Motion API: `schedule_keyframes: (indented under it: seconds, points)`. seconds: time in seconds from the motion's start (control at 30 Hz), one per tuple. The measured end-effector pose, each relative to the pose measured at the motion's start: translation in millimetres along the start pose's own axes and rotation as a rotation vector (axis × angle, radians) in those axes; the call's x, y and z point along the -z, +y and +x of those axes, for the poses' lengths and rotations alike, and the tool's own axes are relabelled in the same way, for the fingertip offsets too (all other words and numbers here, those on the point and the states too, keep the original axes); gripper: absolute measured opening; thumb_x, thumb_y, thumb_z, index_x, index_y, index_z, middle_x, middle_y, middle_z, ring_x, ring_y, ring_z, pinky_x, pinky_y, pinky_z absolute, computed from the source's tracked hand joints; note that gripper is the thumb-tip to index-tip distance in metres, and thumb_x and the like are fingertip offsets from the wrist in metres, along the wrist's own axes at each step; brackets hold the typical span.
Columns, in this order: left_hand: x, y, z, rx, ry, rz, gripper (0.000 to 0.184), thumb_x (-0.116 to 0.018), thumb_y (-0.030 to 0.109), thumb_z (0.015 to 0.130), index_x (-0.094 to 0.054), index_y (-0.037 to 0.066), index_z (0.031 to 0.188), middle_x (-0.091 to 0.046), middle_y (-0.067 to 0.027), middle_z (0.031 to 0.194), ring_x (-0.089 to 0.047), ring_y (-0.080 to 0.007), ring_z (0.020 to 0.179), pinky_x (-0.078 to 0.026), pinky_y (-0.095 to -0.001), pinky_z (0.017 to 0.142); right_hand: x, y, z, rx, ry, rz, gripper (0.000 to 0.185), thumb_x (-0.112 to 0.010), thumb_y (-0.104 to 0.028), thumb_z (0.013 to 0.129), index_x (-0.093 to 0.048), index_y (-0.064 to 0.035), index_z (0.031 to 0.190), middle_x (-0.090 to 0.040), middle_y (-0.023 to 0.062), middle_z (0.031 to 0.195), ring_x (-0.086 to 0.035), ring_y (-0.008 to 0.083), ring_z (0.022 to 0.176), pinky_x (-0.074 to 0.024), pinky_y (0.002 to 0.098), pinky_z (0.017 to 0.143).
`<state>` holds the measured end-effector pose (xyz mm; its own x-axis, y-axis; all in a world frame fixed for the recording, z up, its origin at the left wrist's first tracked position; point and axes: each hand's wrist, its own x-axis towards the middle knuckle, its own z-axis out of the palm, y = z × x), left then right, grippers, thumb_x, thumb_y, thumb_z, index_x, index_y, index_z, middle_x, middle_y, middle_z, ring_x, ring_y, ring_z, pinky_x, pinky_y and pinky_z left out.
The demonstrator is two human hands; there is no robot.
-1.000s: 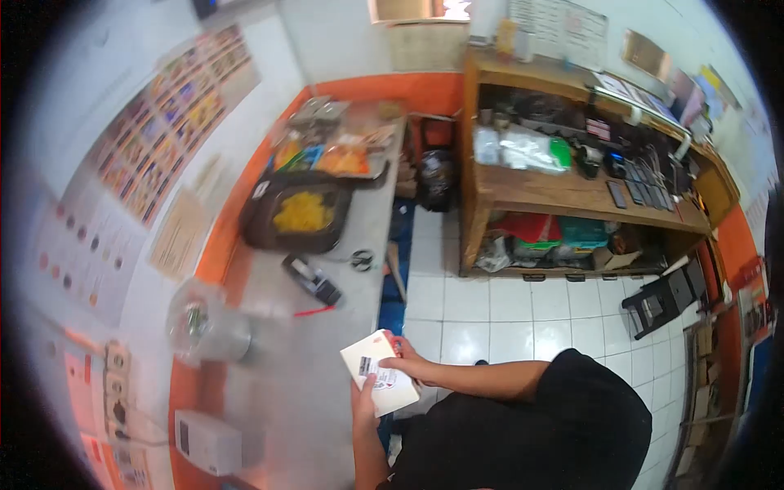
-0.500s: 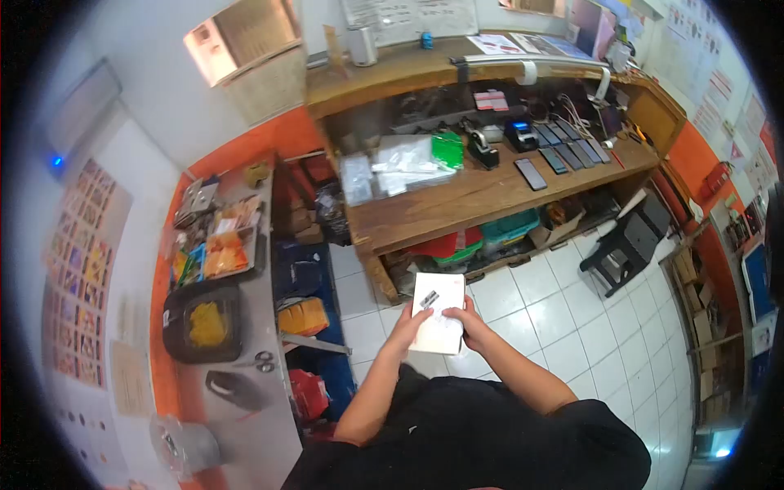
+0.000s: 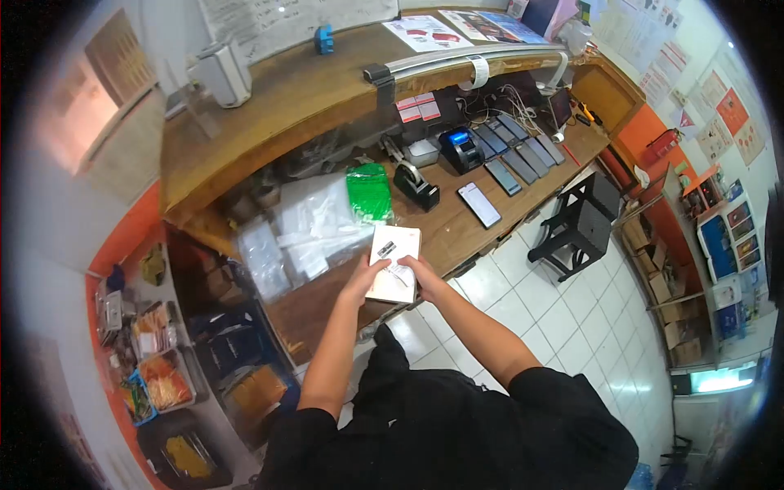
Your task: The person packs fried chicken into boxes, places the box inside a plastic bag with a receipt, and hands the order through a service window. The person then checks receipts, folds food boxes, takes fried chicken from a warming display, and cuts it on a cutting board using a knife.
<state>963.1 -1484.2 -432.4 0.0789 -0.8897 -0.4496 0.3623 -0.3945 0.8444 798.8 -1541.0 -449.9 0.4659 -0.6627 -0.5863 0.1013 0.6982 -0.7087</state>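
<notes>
Both of my hands hold a flat white box (image 3: 394, 287), which carries a small black-and-white label. My left hand (image 3: 362, 279) grips its left edge, and my right hand (image 3: 425, 278) grips the right edge. Both thumbs lie across the top face; the fingers underneath are hidden. In this view the box overlaps the front edge of the wooden counter (image 3: 327, 306). Just beyond it lie a green plastic packet (image 3: 369, 193) and clear plastic bags (image 3: 314, 224). A black tape dispenser (image 3: 416, 186) stands behind to the right, near a phone (image 3: 478, 204) lying on the counter.
Several phones (image 3: 516, 155) lie in rows beside a small black device with a lit blue screen (image 3: 461, 150). A black stool (image 3: 578, 227) stands on the tiled floor (image 3: 531, 302) to the right. At left, a side table bears trays (image 3: 167, 380) and a black case (image 3: 184, 457).
The view has swung right and come closer to the counter. The box, still in both hands, now appears against the counter's front edge instead of over the floor.
</notes>
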Motion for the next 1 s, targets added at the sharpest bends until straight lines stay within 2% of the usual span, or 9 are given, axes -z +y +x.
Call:
schedule_keyframes:
  seconds: [0.2,0.3,0.4,0.47,0.53,0.6,0.7,0.93,1.0]
  points:
    - [23,10,59,0.113,-0.048,0.042,0.075,-0.071,0.025,0.085,-0.029,0.001,0.142,-0.049,-0.0156,0.132,-0.052,-0.022,0.119,-0.044,-0.0344,0.098,12,-13,60,-0.127,-0.054,-0.01,0.057,-0.063,-0.023,0.083,-0.043,0.0009,0.132,-0.06,0.0135,0.116,-0.061,0.0237,0.106,-0.0509,0.0382,0.089]
    - [34,17,49,0.08,0.053,0.065,0.093,-0.07,0.04,0.086,-0.013,0.001,0.149,-0.033,-0.019,0.147,-0.03,-0.0247,0.138,-0.024,-0.0352,0.113,19,-42,34,-0.146,-0.039,-0.309,0.071,-0.064,-0.038,0.085,-0.037,-0.0032,0.141,-0.054,0.0108,0.13,-0.047,0.0226,0.125,-0.0338,0.0381,0.105]
    - [69,19,62,-0.258,0.644,0.361,0.051,-0.067,0.03,0.088,-0.051,0.003,0.129,-0.054,-0.011,0.128,-0.051,-0.027,0.114,-0.039,-0.0368,0.098,40,-63,17,-0.142,-0.026,-0.215,0.085,-0.064,-0.051,0.085,-0.026,-0.008,0.148,-0.046,0.0087,0.14,-0.038,0.022,0.132,-0.0235,0.0345,0.11]
    - [110,20,78,-0.623,0.903,0.936,0.025,-0.064,0.018,0.087,-0.064,0.005,0.108,-0.06,-0.0119,0.114,-0.054,-0.0304,0.098,-0.043,-0.0401,0.087,56,-82,20,-0.11,0.053,-0.143,0.085,-0.063,-0.046,0.087,-0.021,-0.0077,0.15,-0.043,0.0104,0.143,-0.043,0.0233,0.128,-0.0282,0.0362,0.108]
    - [133,39,89,-0.644,0.89,1.08,0.02,-0.06,0.015,0.086,-0.066,0.008,0.104,-0.062,-0.0145,0.107,-0.054,-0.0331,0.096,-0.044,-0.0419,0.085,80,-92,34,-0.093,0.035,-0.114,0.081,-0.063,-0.042,0.088,-0.022,-0.0074,0.149,-0.043,0.0113,0.143,-0.045,0.024,0.126,-0.0311,0.037,0.107]
    - [148,41,103,-0.409,0.635,1.458,0.02,-0.058,0.016,0.088,-0.067,0.009,0.105,-0.067,-0.0137,0.095,-0.058,-0.0311,0.093,-0.046,-0.0429,0.082,97,-101,44,-0.081,0.034,-0.082,0.078,-0.063,-0.038,0.09,-0.023,-0.0071,0.149,-0.044,0.0122,0.143,-0.047,0.0247,0.125,-0.0341,0.0379,0.105]
    - [147,58,125,-0.255,0.642,1.555,0.018,-0.061,0.02,0.085,-0.07,0.011,0.098,-0.069,-0.0118,0.085,-0.062,-0.0302,0.088,-0.048,-0.0427,0.08,109,-133,58,-0.159,-0.053,-0.135,0.07,-0.061,-0.03,0.091,-0.026,-0.0062,0.147,-0.048,0.0136,0.139,-0.052,0.0256,0.121,-0.0389,0.0379,0.102]
    - [147,81,172,0.097,0.436,1.965,0.014,-0.067,0.024,0.078,-0.071,0.013,0.084,-0.07,-0.0095,0.086,-0.067,-0.0277,0.085,-0.052,-0.0418,0.074,145,-170,85,-0.122,-0.148,-0.277,0.049,-0.059,-0.025,0.093,-0.045,-0.0044,0.135,-0.057,0.0128,0.13,-0.057,0.0243,0.115,-0.0412,0.0374,0.1]
    - [153,83,182,0.062,0.41,1.991,0.013,-0.065,0.023,0.079,-0.071,0.012,0.083,-0.07,-0.0101,0.086,-0.068,-0.0278,0.085,-0.053,-0.0416,0.074,154,-173,88,-0.203,-0.083,-0.294,0.041,-0.059,-0.022,0.093,-0.05,-0.0044,0.13,-0.06,0.0117,0.126,-0.059,0.0225,0.112,-0.0432,0.0363,0.098]
